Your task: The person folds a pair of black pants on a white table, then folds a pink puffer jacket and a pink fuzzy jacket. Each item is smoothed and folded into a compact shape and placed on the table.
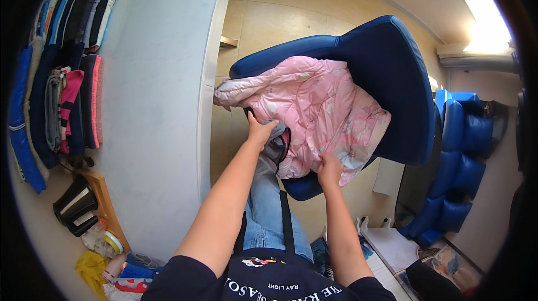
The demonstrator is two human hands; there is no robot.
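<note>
A pink quilted jacket (319,95) with a pale print lies spread over the seat of a dark blue armchair (388,86). Its front edge is pinched in the fingers of my right hand (330,168). To the left of it, my left hand (261,132) grips a grey and dark fabric item (277,143) with a pink-and-black edge. Most of that item is covered by the hand and the jacket, so its kind is unclear. One jacket end (227,94) hangs past the chair toward the table.
A pale table (155,69) runs along my left, with stacks of folded clothes (80,11) on its far side. A black jug-like vessel (75,206) stands by a wooden board (107,204). Blue cushioned seating (456,133) lies far right. The floor (290,15) is tiled.
</note>
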